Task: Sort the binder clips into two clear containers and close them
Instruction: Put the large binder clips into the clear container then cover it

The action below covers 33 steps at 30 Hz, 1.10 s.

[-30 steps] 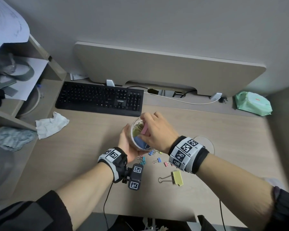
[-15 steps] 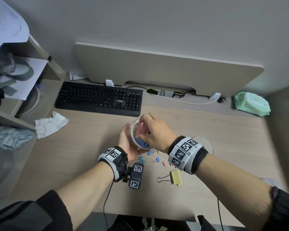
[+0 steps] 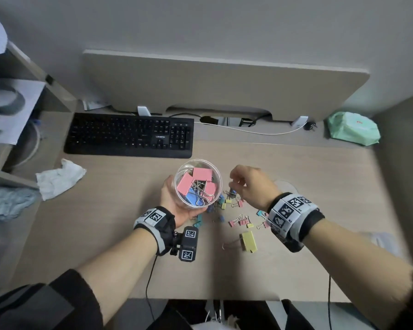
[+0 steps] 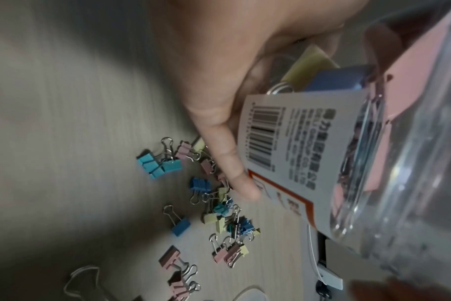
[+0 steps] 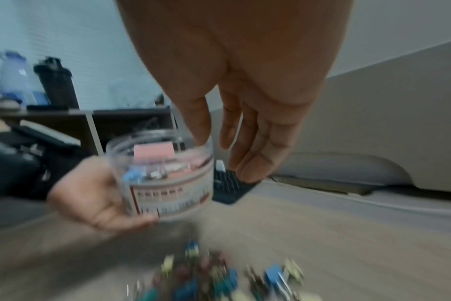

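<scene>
My left hand [image 3: 174, 201] grips a clear round container [image 3: 198, 184] from the side and holds it just above the desk. It contains large pink clips [image 3: 202, 174], a blue one and a yellow one [image 4: 309, 61]. Its printed label [image 4: 283, 142] faces the left wrist view. My right hand [image 3: 248, 184] hovers just right of the container [image 5: 162, 177], fingers [image 5: 247, 167] relaxed and holding nothing. Several small coloured clips [image 3: 231, 206] lie scattered on the desk below both hands. A large yellow clip [image 3: 248, 241] lies nearer me.
A black keyboard [image 3: 129, 134] lies behind the container. Crumpled tissue [image 3: 60, 178] is at the left, a green wipes pack [image 3: 353, 128] at the back right. A pale round disc [image 3: 284, 185] sits behind my right wrist. A shelf unit [image 3: 22, 115] borders the left.
My right hand, which was inside the container with a pink clip, has come out to the right with nothing in it. The pink clip now lies in the container.
</scene>
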Tool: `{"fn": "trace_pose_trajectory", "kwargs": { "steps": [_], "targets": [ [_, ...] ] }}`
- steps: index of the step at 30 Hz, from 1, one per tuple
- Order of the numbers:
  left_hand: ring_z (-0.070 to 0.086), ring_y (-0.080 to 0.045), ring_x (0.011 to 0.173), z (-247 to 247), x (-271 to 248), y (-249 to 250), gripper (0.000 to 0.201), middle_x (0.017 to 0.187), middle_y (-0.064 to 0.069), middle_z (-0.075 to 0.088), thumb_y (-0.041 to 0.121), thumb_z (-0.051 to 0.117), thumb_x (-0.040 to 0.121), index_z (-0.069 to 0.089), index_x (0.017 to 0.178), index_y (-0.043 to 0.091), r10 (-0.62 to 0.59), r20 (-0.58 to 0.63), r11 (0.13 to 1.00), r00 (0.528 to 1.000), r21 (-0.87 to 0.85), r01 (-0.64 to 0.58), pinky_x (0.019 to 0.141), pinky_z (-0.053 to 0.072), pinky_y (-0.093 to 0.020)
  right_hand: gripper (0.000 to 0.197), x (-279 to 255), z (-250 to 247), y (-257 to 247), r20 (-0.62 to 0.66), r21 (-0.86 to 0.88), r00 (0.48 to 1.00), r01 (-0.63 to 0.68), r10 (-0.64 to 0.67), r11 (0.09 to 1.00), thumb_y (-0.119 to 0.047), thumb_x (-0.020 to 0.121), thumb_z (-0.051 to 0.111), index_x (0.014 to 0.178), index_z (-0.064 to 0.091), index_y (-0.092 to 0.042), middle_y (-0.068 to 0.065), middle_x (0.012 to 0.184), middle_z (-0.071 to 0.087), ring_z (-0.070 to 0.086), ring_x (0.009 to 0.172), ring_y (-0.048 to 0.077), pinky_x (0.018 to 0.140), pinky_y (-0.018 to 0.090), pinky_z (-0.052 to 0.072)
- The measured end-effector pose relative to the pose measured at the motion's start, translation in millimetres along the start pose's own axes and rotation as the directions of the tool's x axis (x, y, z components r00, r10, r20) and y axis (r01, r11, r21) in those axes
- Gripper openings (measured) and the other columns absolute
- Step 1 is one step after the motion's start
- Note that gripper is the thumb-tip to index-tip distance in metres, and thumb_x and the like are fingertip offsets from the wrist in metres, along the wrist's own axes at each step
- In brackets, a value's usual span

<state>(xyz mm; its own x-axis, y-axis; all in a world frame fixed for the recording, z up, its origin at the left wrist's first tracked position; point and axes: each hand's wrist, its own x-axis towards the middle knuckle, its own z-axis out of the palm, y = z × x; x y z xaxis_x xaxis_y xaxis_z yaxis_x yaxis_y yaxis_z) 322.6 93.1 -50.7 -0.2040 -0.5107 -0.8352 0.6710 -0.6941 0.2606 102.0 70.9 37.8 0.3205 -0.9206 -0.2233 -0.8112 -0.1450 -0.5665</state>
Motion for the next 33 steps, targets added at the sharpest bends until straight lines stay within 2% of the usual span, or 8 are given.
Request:
{"fn": "trace_pose_trajectory", "kwargs": {
  "steps": [3,5,10,14,20,24,29,33],
  "targets": [
    [0.063,-0.043,0.124,-1.5,4.9,-6.2,0.067,0.129,-0.021,0.071,0.056,0.049,0.086,0.069,0.133,0.012,-0.016,0.012,1.0,1.0,0.011,0.016,0.109,0.045,-0.058,0.029,-18.4,18.9,29.6,0.191,-0.126,0.974,-0.097,0.12,0.987,-0.028,0.087,0.064,0.111,0.06,-0.012,0.007,0.103,0.066,0.063,0.094,0.028,0.079,0.032,0.048],
    [0.063,-0.044,0.123,-4.0,10.2,-9.9,0.066,0.129,-0.022,0.071,0.056,0.048,0.088,0.069,0.131,0.012,-0.029,-0.006,0.999,1.0,0.016,0.029,0.106,0.048,-0.058,0.041,-33.6,34.0,44.3,0.325,-0.22,0.926,-0.125,0.193,0.967,-0.031,0.085,0.063,0.121,0.055,-0.014,0.007,0.113,0.062,0.06,0.102,0.028,0.084,0.034,0.05],
    [0.06,-0.046,0.127,-9.3,20.7,-20.8,0.073,0.137,-0.022,0.066,0.063,0.052,0.084,0.065,0.139,0.016,-0.108,-0.033,0.991,0.994,0.071,0.11,0.101,0.049,-0.059,0.054,-68.6,66.2,64.4,0.469,-0.385,0.85,-0.047,0.239,0.922,-0.035,0.084,0.061,0.132,0.043,-0.018,0.009,0.119,0.049,0.056,0.109,0.031,0.084,0.036,0.049],
    [0.062,-0.046,0.123,-7.4,25.0,-29.7,0.068,0.133,-0.022,0.069,0.061,0.048,0.09,0.065,0.138,0.016,-0.114,-0.032,0.986,0.993,0.122,0.117,0.089,0.053,-0.057,0.056,-83.3,82.8,71.0,0.419,-0.456,0.876,-0.025,0.239,0.89,-0.031,0.094,0.048,0.144,0.03,-0.014,0.014,0.132,0.043,0.051,0.116,0.036,0.091,0.045,0.048],
    [0.063,-0.045,0.123,-3.9,19.8,-36.1,0.07,0.131,-0.023,0.07,0.063,0.042,0.093,0.065,0.137,0.014,-0.124,-0.034,0.977,0.992,0.17,0.128,0.09,0.055,-0.054,0.052,-87.4,96.0,80.5,0.42,-0.5,0.86,-0.049,0.291,0.865,-0.023,0.089,0.058,0.136,0.038,-0.015,0.011,0.128,0.043,0.051,0.114,0.035,0.084,0.044,0.05],
    [0.065,-0.044,0.118,0.6,14.7,-33.0,0.071,0.13,-0.023,0.071,0.063,0.041,0.093,0.065,0.137,0.013,-0.132,-0.008,0.979,0.991,0.158,0.131,0.084,0.058,-0.052,0.049,-83.5,90.5,80.8,0.351,-0.382,0.883,-0.169,0.312,0.909,-0.029,0.088,0.056,0.132,0.044,-0.012,0.01,0.123,0.047,0.053,0.113,0.033,0.086,0.04,0.048],
    [0.066,-0.044,0.116,0.0,15.6,-25.8,0.072,0.125,-0.024,0.072,0.068,0.042,0.093,0.065,0.135,0.014,-0.102,-0.035,0.983,0.994,0.147,0.106,0.083,0.058,-0.054,0.054,-71.4,59.2,82.6,0.156,-0.192,0.916,-0.338,0.368,0.921,-0.043,0.078,0.065,0.12,0.051,-0.014,0.005,0.113,0.054,0.06,0.097,0.028,0.075,0.035,0.049],
    [0.064,-0.045,0.114,1.5,16.1,-21.4,0.074,0.124,-0.025,0.069,0.07,0.041,0.094,0.065,0.132,0.011,-0.086,-0.071,0.992,0.994,0.086,0.092,0.096,0.053,-0.054,0.048,-61.8,28.0,71.7,-0.027,-0.047,0.911,-0.413,0.412,0.91,-0.051,0.073,0.065,0.106,0.058,-0.016,0.0,0.099,0.06,0.058,0.088,0.022,0.073,0.032,0.049]
  ]
}}
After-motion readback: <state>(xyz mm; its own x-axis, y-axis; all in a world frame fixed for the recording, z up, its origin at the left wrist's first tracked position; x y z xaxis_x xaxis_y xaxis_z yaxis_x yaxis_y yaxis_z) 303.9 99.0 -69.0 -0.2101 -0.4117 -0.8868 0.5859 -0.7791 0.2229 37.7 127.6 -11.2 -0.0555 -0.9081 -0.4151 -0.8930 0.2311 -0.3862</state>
